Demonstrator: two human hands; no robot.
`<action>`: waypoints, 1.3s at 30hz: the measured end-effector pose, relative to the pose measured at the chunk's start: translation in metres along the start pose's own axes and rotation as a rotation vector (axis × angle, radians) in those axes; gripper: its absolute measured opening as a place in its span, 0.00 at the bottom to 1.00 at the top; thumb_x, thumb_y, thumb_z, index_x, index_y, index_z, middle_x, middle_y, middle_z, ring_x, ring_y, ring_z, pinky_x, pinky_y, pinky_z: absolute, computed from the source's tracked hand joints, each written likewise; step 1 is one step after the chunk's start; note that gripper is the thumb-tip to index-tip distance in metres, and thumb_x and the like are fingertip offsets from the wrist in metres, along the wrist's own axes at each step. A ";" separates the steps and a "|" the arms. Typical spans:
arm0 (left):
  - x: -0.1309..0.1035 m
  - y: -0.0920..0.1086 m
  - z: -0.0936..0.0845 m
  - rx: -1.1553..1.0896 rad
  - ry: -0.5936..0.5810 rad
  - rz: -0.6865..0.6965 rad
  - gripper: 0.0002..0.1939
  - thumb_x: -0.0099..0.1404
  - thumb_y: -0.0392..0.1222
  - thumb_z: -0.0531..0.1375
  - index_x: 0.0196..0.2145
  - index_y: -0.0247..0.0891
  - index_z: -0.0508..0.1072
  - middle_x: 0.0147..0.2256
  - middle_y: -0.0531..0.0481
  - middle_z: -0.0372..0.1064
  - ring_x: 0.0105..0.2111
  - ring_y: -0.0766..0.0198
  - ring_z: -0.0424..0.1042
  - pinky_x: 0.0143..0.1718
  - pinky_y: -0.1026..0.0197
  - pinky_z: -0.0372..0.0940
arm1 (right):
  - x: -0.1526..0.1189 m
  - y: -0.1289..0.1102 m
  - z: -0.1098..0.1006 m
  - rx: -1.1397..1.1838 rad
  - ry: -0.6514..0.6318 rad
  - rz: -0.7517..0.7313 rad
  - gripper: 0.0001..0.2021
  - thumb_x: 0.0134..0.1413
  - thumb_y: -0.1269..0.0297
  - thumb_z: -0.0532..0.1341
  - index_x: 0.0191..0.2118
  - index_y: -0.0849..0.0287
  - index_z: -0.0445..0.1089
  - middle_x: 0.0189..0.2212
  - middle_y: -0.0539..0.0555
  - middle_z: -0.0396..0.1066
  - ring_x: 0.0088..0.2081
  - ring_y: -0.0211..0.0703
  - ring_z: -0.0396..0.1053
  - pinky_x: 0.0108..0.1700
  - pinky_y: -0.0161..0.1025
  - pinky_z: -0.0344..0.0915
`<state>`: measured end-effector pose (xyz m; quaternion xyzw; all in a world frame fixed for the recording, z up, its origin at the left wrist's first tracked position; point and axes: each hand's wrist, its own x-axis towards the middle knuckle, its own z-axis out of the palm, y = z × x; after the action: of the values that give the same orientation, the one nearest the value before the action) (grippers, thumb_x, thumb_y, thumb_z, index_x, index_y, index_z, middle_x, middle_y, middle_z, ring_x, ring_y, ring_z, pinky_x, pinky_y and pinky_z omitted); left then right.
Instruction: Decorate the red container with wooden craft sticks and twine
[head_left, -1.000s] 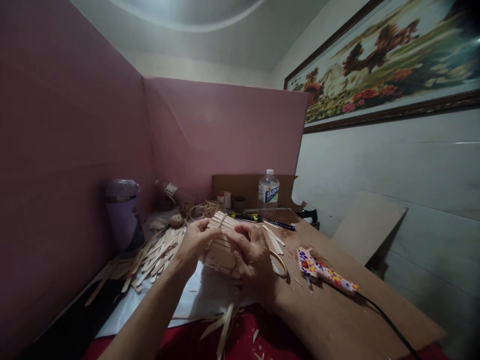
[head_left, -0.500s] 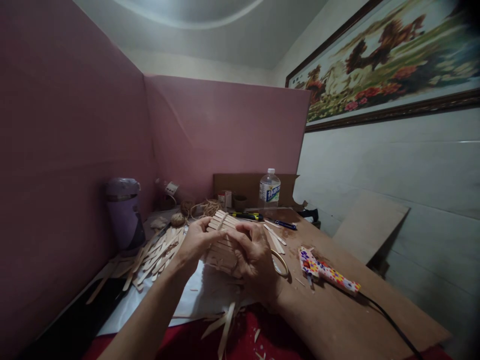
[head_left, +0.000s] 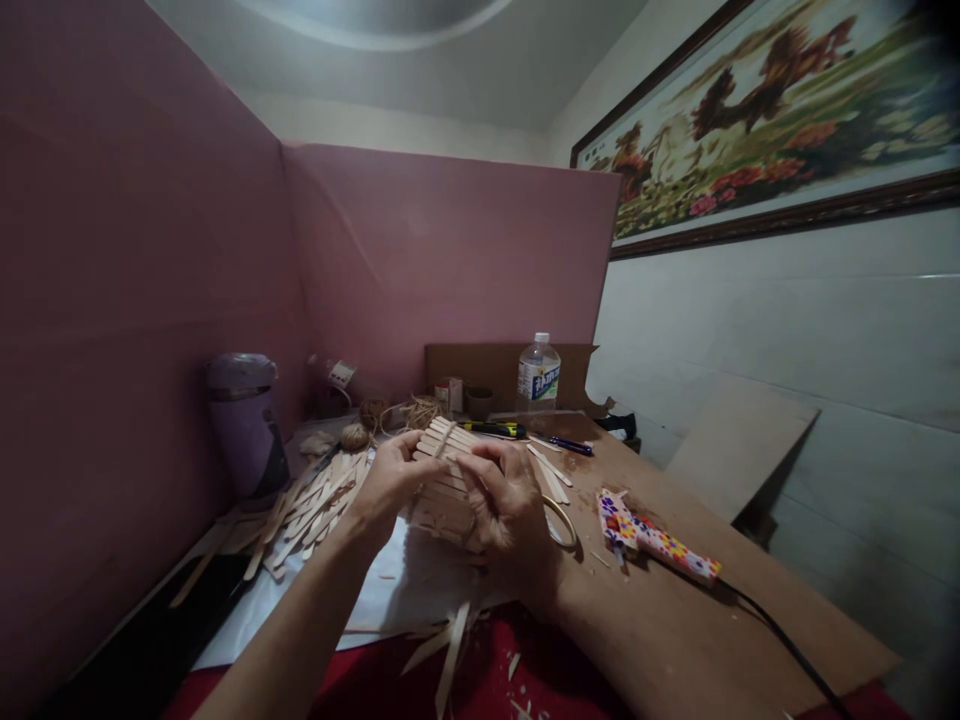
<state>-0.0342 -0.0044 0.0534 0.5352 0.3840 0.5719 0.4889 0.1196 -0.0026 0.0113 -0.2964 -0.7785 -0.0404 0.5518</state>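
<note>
In front of me, above the table, is a small structure of wooden craft sticks laid side by side, with a strand of twine across its upper part. My left hand grips its left edge, thumb on the near face. My right hand, a gold-coloured bangle on its wrist, is at the right side, thumb and forefinger pinched against the sticks near the twine. Whether a strand end is between those fingertips is hidden. The lower part of the structure is partly covered by my right hand.
Loose craft sticks are heaped at the left beside a purple flask. A flowered glue gun with a black cord lies at right. Behind are a water bottle, a yellow-black cutter, a blue pen-like tool and twine balls.
My right thumb and fingers have shifted slightly over the sticks. The left hand keeps its grip, and the stick structure stays in nearly the same place.
</note>
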 end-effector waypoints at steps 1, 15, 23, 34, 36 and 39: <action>0.000 0.000 0.000 -0.002 0.002 -0.002 0.15 0.42 0.37 0.67 0.31 0.32 0.74 0.27 0.50 0.74 0.25 0.65 0.69 0.28 0.65 0.62 | 0.000 0.000 0.000 -0.002 0.000 0.002 0.14 0.59 0.71 0.54 0.48 0.54 0.68 0.45 0.56 0.62 0.47 0.47 0.60 0.51 0.49 0.60; 0.001 -0.001 0.002 0.081 0.023 -0.002 0.11 0.44 0.35 0.63 0.29 0.34 0.73 0.24 0.53 0.72 0.22 0.66 0.67 0.25 0.66 0.60 | 0.001 -0.001 0.000 0.036 0.038 -0.011 0.13 0.57 0.72 0.54 0.46 0.54 0.69 0.44 0.56 0.64 0.46 0.47 0.62 0.49 0.49 0.62; 0.000 0.000 -0.001 0.035 -0.102 -0.001 0.14 0.48 0.40 0.64 0.34 0.33 0.74 0.30 0.48 0.74 0.27 0.64 0.70 0.30 0.65 0.63 | 0.007 0.002 -0.001 0.065 0.086 0.040 0.07 0.57 0.71 0.56 0.39 0.57 0.69 0.38 0.55 0.67 0.43 0.45 0.63 0.46 0.45 0.62; 0.001 -0.001 0.000 0.062 -0.035 -0.009 0.15 0.47 0.42 0.66 0.34 0.33 0.75 0.29 0.48 0.74 0.27 0.63 0.71 0.29 0.64 0.63 | 0.033 0.004 -0.011 0.067 -0.108 0.175 0.05 0.50 0.72 0.59 0.27 0.57 0.63 0.30 0.52 0.65 0.35 0.43 0.62 0.37 0.39 0.59; 0.001 0.000 0.001 0.060 -0.038 -0.005 0.14 0.47 0.41 0.65 0.34 0.33 0.74 0.29 0.48 0.74 0.27 0.63 0.71 0.29 0.65 0.63 | 0.032 0.004 -0.011 0.078 -0.103 0.176 0.05 0.49 0.74 0.58 0.27 0.58 0.63 0.28 0.51 0.65 0.34 0.43 0.62 0.36 0.38 0.59; 0.001 0.001 0.002 0.046 -0.034 -0.010 0.13 0.47 0.40 0.65 0.32 0.32 0.74 0.28 0.49 0.74 0.26 0.64 0.70 0.28 0.65 0.63 | 0.029 0.004 -0.010 0.126 -0.079 0.173 0.06 0.47 0.76 0.57 0.26 0.58 0.64 0.26 0.50 0.66 0.33 0.42 0.63 0.36 0.38 0.58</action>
<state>-0.0321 -0.0040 0.0550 0.5540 0.3917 0.5512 0.4857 0.1241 0.0087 0.0398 -0.3286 -0.7720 0.0684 0.5398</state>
